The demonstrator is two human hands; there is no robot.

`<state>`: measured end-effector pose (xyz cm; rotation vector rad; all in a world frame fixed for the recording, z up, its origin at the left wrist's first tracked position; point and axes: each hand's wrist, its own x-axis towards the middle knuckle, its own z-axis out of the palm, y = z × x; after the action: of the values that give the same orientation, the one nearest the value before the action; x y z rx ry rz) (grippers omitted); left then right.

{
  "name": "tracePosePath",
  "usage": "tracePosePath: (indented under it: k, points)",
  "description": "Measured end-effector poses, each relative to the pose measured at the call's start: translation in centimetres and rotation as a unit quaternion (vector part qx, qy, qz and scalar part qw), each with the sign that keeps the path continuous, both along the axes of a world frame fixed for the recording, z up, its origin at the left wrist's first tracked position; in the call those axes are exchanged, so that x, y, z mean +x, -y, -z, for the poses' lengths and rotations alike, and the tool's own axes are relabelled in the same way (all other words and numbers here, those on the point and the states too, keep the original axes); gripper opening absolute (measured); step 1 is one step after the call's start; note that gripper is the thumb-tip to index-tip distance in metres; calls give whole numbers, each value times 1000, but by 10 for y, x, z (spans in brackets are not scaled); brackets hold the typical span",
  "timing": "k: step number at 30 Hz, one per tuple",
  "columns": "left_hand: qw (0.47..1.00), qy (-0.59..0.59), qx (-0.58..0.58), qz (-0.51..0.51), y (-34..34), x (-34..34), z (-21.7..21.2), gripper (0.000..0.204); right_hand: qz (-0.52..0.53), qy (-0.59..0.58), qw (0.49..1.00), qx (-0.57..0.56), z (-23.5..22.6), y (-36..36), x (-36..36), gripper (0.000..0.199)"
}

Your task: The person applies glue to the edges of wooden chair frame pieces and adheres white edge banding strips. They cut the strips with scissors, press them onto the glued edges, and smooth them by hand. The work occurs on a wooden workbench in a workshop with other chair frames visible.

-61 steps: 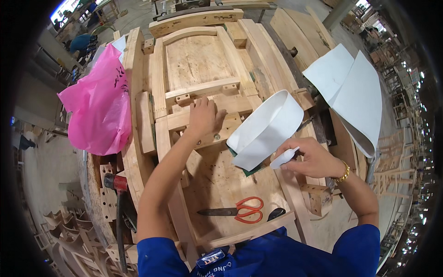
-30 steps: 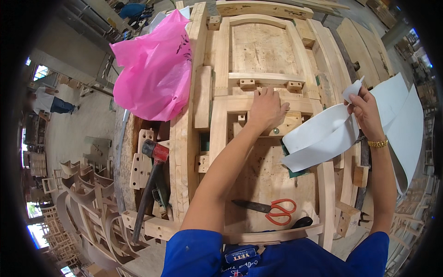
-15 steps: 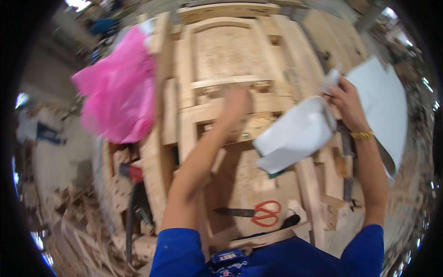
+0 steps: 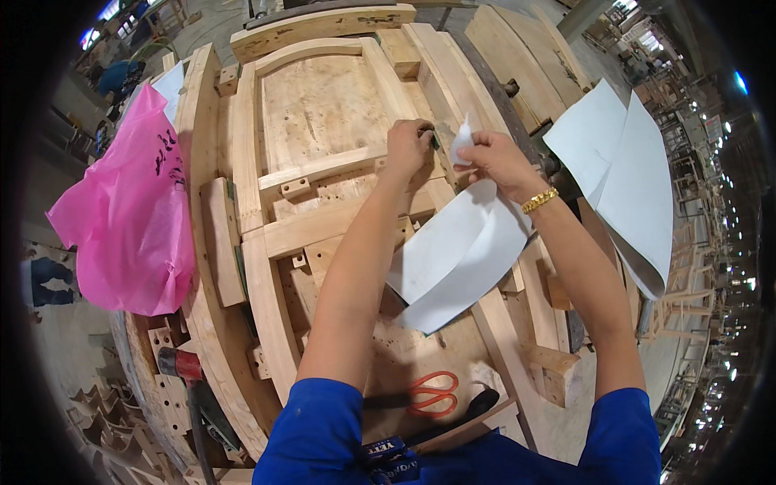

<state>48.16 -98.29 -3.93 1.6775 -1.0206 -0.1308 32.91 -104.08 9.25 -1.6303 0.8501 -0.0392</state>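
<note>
My right hand (image 4: pixel 503 164) pinches a small white squeeze bottle (image 4: pixel 462 144) with a pointed nozzle, held upright over the right side of a pale wooden frame (image 4: pixel 319 166). To its left, my left hand (image 4: pixel 410 145) rests at the frame's right upright. Its fingers are curled together, and a small dark green bit (image 4: pixel 436 141) shows by the fingertips; what they grip is hidden. Below my right hand, a white curled sheet (image 4: pixel 465 255) lies over the frame's lower part. Orange-handled scissors (image 4: pixel 434 394) lie nearer my body, their blades partly shadowed.
A pink plastic bag (image 4: pixel 133 218) drapes over the left timber rail (image 4: pixel 212 242). Below it is a red-and-black headed tool (image 4: pixel 179 364). Another large white sheet (image 4: pixel 626 182) hangs at the right, beside wide boards (image 4: pixel 517 65). Wooden blocks (image 4: pixel 558 373) stand along the right side.
My left hand has moved from the middle crosspiece to the frame's right upright. My right hand still holds the bottle, now nearer my left hand. The whole view has shifted and turned.
</note>
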Motion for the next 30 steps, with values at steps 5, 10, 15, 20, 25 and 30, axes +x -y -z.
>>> tracePosePath:
  k: [5,10,15,20,25,30]
  points:
    - [999,28,13,17,-9,23,11,20,66,-32,988,136,33,-37,29,19]
    - [998,-10,47,47,-1,22,-2,21,191,47,971,137,66,-58,41,23]
    - [998,-2,22,67,-3,22,-2,22,217,84,968,93,81,-62,23,22]
    - [995,63,11,76,-1,19,1,17,217,102,970,31,76,-68,8,22]
    - [980,193,-18,41,-4,28,-5,8,181,102,977,44,70,-74,10,22]
    - [977,133,164,0,3,2,-17,19,192,101,975,39,80,-63,-2,21]
